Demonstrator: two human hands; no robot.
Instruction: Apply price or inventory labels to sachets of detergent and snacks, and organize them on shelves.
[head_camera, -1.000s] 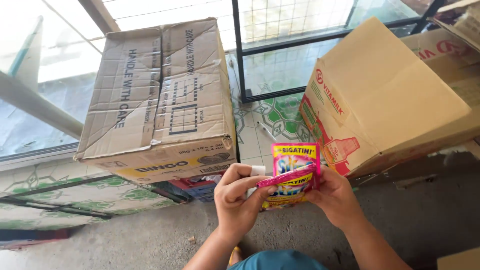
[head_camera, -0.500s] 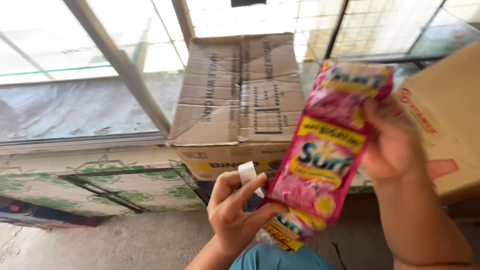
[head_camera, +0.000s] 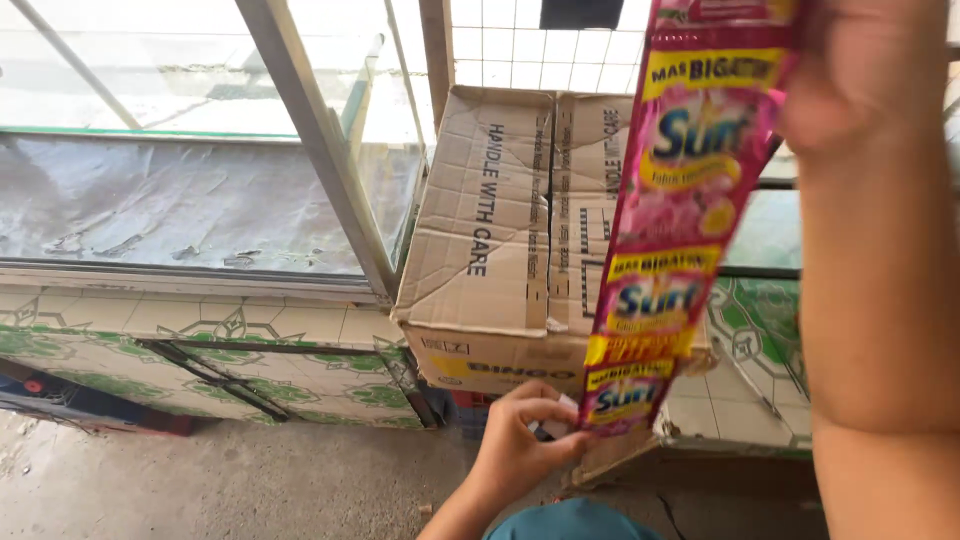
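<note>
Strip of pink sachets (head_camera: 680, 230), yellow-banded, hanging stretched in front of a cardboard box (head_camera: 500, 250). Right hand (head_camera: 860, 70) grips its top end; left hand (head_camera: 520, 440) pinches the bottom sachet, above a concrete floor (head_camera: 200, 480).

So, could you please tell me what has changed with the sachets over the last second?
The right hand has lifted the pink sachet strip up, unfolding it into a long hanging chain. The left hand stays low, pinching its bottom end. The cardboard box has not moved.
</note>
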